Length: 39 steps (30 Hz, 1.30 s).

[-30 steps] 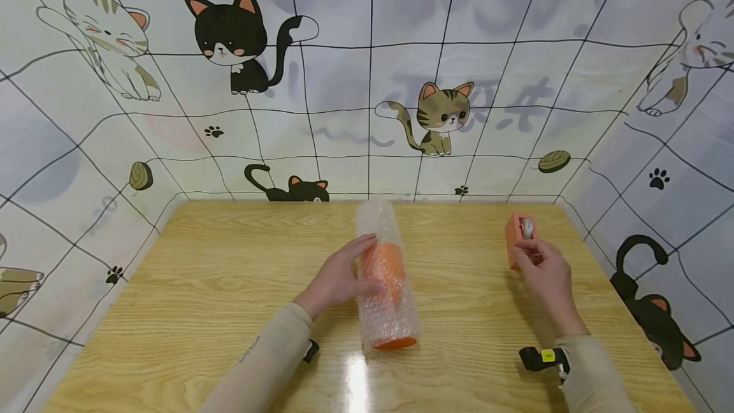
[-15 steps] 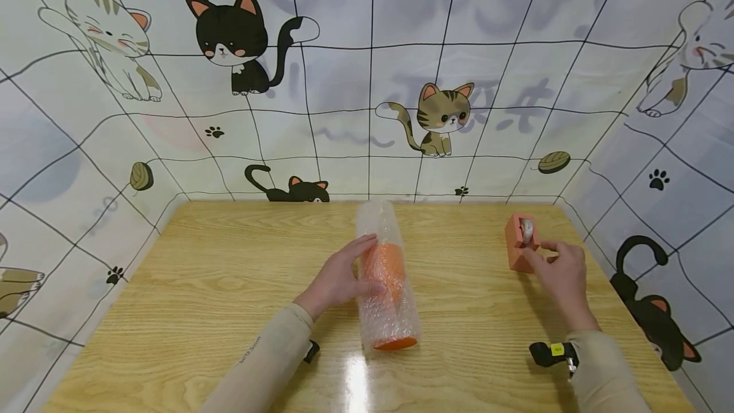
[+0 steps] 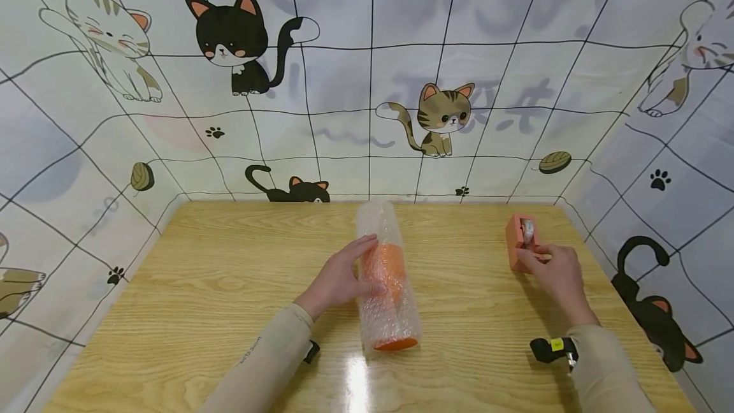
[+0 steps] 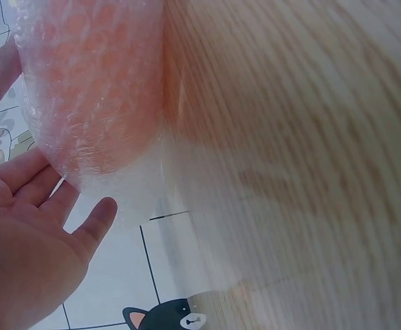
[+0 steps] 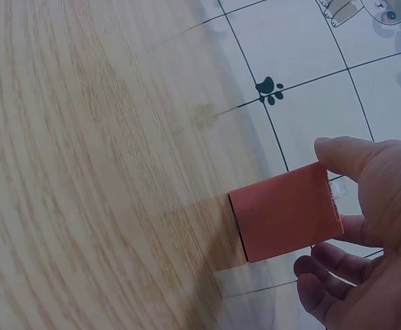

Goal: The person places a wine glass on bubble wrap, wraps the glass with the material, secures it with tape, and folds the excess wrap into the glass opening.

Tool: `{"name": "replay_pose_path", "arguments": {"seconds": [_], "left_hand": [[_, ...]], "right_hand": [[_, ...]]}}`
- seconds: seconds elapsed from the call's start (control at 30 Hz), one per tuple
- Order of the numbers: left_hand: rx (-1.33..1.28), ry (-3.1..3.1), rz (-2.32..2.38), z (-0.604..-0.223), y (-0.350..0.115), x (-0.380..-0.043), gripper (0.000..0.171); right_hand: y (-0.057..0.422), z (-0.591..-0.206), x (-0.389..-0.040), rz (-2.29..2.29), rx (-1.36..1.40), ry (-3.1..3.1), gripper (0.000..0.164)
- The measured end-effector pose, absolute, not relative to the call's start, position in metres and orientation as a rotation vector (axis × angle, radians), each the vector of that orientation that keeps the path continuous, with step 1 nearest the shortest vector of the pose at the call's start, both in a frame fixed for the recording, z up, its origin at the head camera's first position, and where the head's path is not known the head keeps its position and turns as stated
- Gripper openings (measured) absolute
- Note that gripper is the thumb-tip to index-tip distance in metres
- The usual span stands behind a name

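A long roll of clear bubble wrap (image 3: 392, 317) lies on the table with an orange cylinder-like object inside. My left hand (image 3: 338, 273) holds it from the left side, thumb and index finger spread along the wrap. Up close in the left wrist view, the wrapped orange object (image 4: 97, 82) rests against the fingers. At the right, a coral-red tape dispenser (image 3: 516, 263) stands with a roll of clear tape (image 3: 527, 229) in its top. My right hand (image 3: 559, 279) grips its front end between thumb and index finger. A short piece of tape (image 5: 338, 188) shows beside the thumb in the right wrist view.
The wooden table (image 3: 229, 241) carries both things. Fabric walls (image 3: 344, 81) printed with cats and a grid enclose its back and sides. Black wrist cameras (image 3: 553, 349) are strapped under both sleeves.
The right hand shifts right along the dispenser's front, then slightly back left, with its index finger coming in closer to the thumb. Left hand and wrapped roll stay put.
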<state>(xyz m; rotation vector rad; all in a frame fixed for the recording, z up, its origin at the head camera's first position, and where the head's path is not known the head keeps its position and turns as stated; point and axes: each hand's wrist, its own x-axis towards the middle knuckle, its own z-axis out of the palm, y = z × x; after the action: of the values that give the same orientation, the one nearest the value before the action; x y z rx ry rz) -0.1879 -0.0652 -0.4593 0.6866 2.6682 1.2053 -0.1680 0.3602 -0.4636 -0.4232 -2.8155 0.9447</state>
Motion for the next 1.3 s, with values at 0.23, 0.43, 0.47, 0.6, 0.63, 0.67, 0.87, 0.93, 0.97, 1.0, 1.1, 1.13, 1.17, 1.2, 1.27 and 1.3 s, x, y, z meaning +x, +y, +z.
{"name": "replay_pose_path", "arguments": {"seconds": [0.23,0.43,0.47,0.6,0.63,0.67,0.87,0.93,0.97,1.0,1.1,1.13,1.17,1.2,1.27,1.3], "left_hand": [[0.673,2.667,1.203,-0.459,-0.065,-0.187,0.093],[0.671,2.67,1.197,-0.459,-0.065,-0.188,0.093],[0.668,2.67,1.195,-0.459,-0.065,-0.187,0.093],[0.655,2.665,1.203,-0.458,-0.064,-0.187,0.093],[0.653,2.664,1.205,-0.458,-0.064,-0.187,0.093],[0.65,2.662,1.206,-0.458,-0.064,-0.187,0.093],[0.664,2.652,1.229,-0.457,-0.064,-0.186,0.091],[0.665,2.649,1.233,-0.457,-0.064,-0.186,0.09],[0.666,2.65,1.23,-0.457,-0.064,-0.186,0.09],[0.667,2.65,1.23,-0.457,-0.064,-0.186,0.09],[0.672,2.653,1.215,-0.457,-0.064,-0.186,0.09],[0.675,2.655,1.21,-0.457,-0.064,-0.186,0.09],[0.678,2.658,1.205,-0.458,-0.063,-0.186,0.09],[0.679,2.657,1.205,-0.457,-0.063,-0.186,0.09],[0.677,2.66,1.2,-0.458,-0.063,-0.186,0.09],[0.675,2.66,1.201,-0.458,-0.063,-0.186,0.09]], "right_hand": [[0.359,-0.464,-0.171,0.968,-0.445,-2.788,0.058],[0.356,-0.463,-0.173,1.018,-0.481,-2.746,0.05],[0.355,-0.463,-0.173,1.022,-0.482,-2.738,0.048],[0.354,-0.463,-0.174,1.021,-0.469,-2.71,0.042],[0.354,-0.463,-0.175,1.017,-0.464,-2.707,0.041],[0.353,-0.464,-0.175,1.008,-0.462,-2.705,0.04],[0.351,-0.461,-0.176,1.031,-0.478,-2.696,0.038],[0.351,-0.459,-0.177,1.055,-0.489,-2.695,0.041],[0.351,-0.458,-0.177,1.069,-0.498,-2.698,0.042],[0.351,-0.457,-0.178,1.077,-0.502,-2.702,0.044],[0.352,-0.455,-0.179,1.1,-0.558,-2.698,0.046],[0.352,-0.455,-0.179,1.095,-0.57,-2.698,0.048],[0.353,-0.455,-0.179,1.083,-0.577,-2.698,0.049],[0.354,-0.454,-0.18,1.068,-0.576,-2.693,0.051],[0.355,-0.454,-0.181,1.041,-0.576,-2.687,0.053],[0.355,-0.453,-0.181,1.027,-0.572,-2.69,0.053]]}}
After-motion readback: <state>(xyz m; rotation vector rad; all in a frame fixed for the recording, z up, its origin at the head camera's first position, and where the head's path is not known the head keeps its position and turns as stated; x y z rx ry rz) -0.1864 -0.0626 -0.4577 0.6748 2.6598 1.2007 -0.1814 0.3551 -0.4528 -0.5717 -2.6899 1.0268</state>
